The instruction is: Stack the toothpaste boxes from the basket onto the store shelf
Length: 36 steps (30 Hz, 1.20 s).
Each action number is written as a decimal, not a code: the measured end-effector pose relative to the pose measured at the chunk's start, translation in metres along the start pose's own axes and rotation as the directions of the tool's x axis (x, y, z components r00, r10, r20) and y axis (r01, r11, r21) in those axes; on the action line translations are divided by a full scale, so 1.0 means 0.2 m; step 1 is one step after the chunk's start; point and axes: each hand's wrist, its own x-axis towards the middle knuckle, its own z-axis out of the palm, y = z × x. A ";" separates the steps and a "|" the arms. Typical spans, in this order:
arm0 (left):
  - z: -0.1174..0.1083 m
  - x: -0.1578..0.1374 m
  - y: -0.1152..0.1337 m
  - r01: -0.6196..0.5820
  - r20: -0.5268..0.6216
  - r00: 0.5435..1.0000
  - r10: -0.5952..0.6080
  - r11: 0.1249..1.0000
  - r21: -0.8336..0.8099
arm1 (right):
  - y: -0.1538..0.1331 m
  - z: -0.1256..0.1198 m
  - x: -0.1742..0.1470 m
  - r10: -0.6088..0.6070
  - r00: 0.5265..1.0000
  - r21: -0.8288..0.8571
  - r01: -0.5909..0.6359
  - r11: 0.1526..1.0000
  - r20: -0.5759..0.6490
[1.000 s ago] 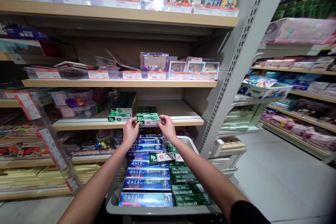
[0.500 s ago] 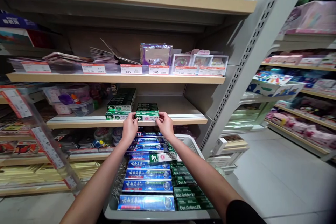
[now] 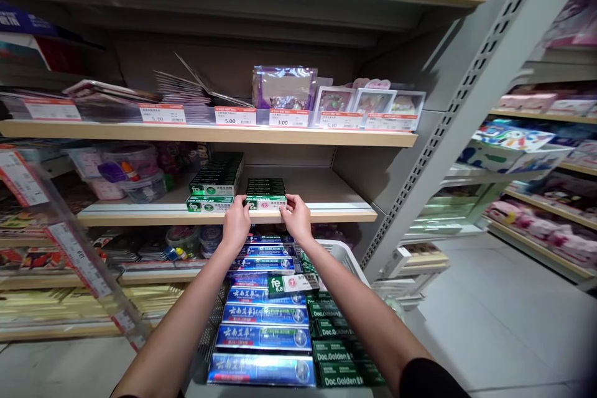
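Observation:
Green-and-white toothpaste boxes (image 3: 265, 185) stand in a short row on the shelf. My left hand (image 3: 237, 221) and my right hand (image 3: 297, 217) pinch the two ends of the toothpaste box (image 3: 265, 203) at the front of that row, at the shelf edge. To its left is a longer, taller row of similar boxes (image 3: 214, 181). Below my wrists, a grey basket (image 3: 342, 255) holds blue toothpaste boxes (image 3: 263, 337) on the left and dark green ones (image 3: 333, 350) on the right. One green-and-white box (image 3: 293, 284) lies across the others.
The wooden-edged shelf (image 3: 321, 216) carries clear plastic tubs (image 3: 140, 180) on its left. Above it, another shelf (image 3: 280, 135) holds flat packs and small framed boxes (image 3: 333, 102). A slanted label strip (image 3: 77, 255) juts out at left, and a slotted metal upright (image 3: 436, 143) stands at right.
The view has tilted down and come slightly nearer to the shelf. Both hands remain at the ends of the front toothpaste box, which sits about level with its row.

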 end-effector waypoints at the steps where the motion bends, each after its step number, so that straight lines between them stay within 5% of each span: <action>1: 0.00 0.00 0.00 -0.001 -0.002 1.000 0.001 1.000 0.000 | 0.00 0.00 0.00 0.000 1.000 -0.001 0.000 1.000 -0.001; 14: 0.01 -0.05 0.03 -0.067 -0.032 0.997 0.065 0.996 -0.064 | 0.00 -0.01 -0.01 0.014 1.000 0.105 -0.016 0.994 0.019; 22: -0.14 -0.26 0.10 -0.123 0.019 0.992 0.126 0.987 -0.100 | -0.04 -0.15 -0.20 -0.024 0.999 0.209 0.014 0.978 0.043; 27: -0.25 -0.55 0.15 -0.007 0.184 0.982 0.043 0.982 -0.190 | -0.11 -0.43 -0.44 0.066 0.995 -0.046 -0.062 0.997 0.079; 30: -0.25 -0.69 0.14 0.178 0.392 0.916 -0.084 0.961 -0.210 | -0.09 -0.58 -0.56 0.183 0.966 -0.232 -0.139 0.963 0.181; 36: -0.17 -0.81 0.09 0.323 0.546 0.806 -0.230 0.943 -0.078 | 0.02 -0.62 -0.72 0.360 0.899 -0.475 -0.211 0.855 0.250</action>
